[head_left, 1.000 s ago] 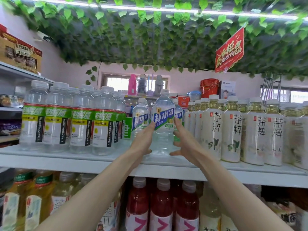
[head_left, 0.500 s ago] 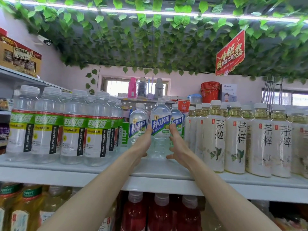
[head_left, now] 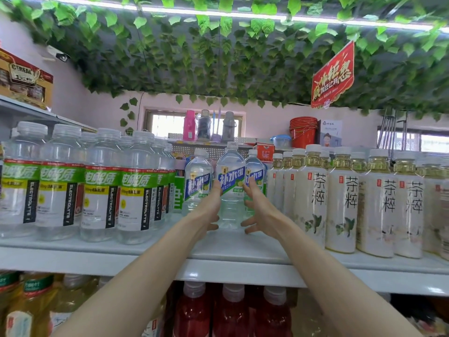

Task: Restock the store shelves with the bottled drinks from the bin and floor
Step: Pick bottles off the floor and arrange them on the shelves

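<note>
Clear blue-labelled bottle [head_left: 230,190] upright on shelf [head_left: 243,254]

We record one clear bottle [head_left: 230,171], blue-and-green label, upright on the white shelf [head_left: 145,254]. Our left hand [head_left: 209,210] and right hand [head_left: 261,212] lie flat against its sides. Electrolyte bottles [head_left: 99,190] stand left, tea bottles [head_left: 345,203] right, red drinks [head_left: 230,312] below.
</note>
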`<state>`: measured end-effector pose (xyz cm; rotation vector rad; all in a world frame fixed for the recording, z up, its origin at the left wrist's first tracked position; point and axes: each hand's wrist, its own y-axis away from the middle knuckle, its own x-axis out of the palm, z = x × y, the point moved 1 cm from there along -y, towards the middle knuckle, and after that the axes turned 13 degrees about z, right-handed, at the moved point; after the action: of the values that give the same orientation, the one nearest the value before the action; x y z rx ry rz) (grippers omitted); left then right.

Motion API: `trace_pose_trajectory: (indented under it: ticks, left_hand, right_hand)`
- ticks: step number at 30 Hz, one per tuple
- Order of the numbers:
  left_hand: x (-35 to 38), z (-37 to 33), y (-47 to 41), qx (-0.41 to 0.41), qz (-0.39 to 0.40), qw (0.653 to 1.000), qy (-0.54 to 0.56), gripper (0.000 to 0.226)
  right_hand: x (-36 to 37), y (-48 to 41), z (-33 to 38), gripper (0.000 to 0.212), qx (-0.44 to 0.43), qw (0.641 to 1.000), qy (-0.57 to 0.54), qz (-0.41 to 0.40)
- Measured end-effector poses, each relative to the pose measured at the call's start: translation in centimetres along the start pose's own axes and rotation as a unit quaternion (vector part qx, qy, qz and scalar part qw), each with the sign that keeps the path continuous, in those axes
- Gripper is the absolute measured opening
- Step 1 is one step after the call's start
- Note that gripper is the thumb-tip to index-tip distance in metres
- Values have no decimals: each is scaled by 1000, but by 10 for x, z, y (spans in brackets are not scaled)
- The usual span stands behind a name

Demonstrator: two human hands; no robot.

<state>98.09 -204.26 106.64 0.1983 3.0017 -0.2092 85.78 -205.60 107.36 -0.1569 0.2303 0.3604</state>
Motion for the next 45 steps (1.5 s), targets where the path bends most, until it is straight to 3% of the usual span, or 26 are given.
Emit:
trace_pose_trajectory:
  ticks: [9,25,34,41,43,45]
  left_hand:
    - [-2,0,-10,4,0,999,46,72]
    - [-3,4,-11,16,33,999,35,68]
    - [-10,9,39,53,59,996,-51,65]
    - [-15,8,119,106,25,992,-69,47]
    - [-13,12,150,121,17,990,-66,31]
    - [-9,21,180,129,17,989,-73,31]
  right_hand:
    - [1,-8,1,71,-2,1000,-21,5]
    - [2,-15,-1,72,-2,1000,-14,-11]
    - [9,33,4,59,-72,995,32,-63]
    - [32,100,3,47,-143,984,85,-69]
    - [41,125,-1,44,-157,982,82,-70]
    - [50,150,-10,40,-169,980,58,-82]
